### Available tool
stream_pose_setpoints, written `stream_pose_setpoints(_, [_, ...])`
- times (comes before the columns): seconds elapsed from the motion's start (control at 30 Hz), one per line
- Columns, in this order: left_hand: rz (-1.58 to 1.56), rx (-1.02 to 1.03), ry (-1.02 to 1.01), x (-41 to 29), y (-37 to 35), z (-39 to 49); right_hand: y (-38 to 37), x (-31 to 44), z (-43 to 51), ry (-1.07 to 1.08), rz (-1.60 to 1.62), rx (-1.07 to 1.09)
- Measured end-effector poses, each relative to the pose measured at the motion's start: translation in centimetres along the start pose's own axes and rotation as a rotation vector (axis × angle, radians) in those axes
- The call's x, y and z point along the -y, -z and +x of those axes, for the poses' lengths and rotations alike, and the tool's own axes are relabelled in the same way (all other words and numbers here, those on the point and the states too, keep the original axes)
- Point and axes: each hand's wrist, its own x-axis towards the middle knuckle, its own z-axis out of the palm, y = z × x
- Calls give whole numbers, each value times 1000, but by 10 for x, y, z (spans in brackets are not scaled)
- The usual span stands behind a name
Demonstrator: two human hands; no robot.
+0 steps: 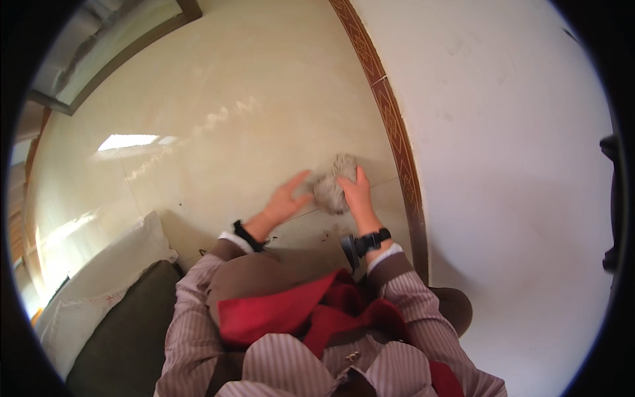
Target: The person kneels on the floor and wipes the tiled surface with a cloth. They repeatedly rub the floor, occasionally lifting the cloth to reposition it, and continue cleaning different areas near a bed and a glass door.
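A lumpy, greyish-beige mass (331,192), perhaps clay or a wad of cloth, is held low over the tiled floor near the wall. My right hand (358,191) grips its right side, thumb on top. Just left of the mass, my left hand (287,198) has its fingers apart and holds nothing; it is slightly blurred. Each wrist wears a black band, and a dark round device (350,250) sits by the right one. A red cloth (287,307) lies across my lap. Dark specks (328,233) mark the floor below the mass.
A white wall (506,173) with a patterned brown skirting strip (392,116) stands at the right. White sheeting (104,293) and a dark green cushion-like thing (131,327) lie at the lower left. A grey frame (124,52) stands at the upper left.
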Motion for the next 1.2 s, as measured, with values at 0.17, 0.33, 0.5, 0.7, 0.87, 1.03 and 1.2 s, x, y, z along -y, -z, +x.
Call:
stream_pose_setpoints(0.17, [-116,-416,220,37,84,-66,-41,54,63,127,-634,-94])
stream_pose_setpoints(0.33, [-11,-417,401,49,88,-129,-61,52,74,472,-1299,57])
stream_pose_setpoints(0.5, [-59,-254,491,43,71,-135,-20,31,98,390,-1354,39])
stream_pose_setpoints(0.7, [14,-263,313,40,55,-90,83,-48,10,155,-1245,-154])
stream_pose_setpoints(0.87, [-114,-190,272,38,31,-63,145,-99,-102,-139,-1283,-248])
stream_pose_setpoints(1.03, [-151,-250,256,40,27,-65,128,-37,-56,176,-1284,-98])
stream_pose_setpoints(1.2, [-169,-330,283,48,40,-82,55,83,81,874,-1439,-138])
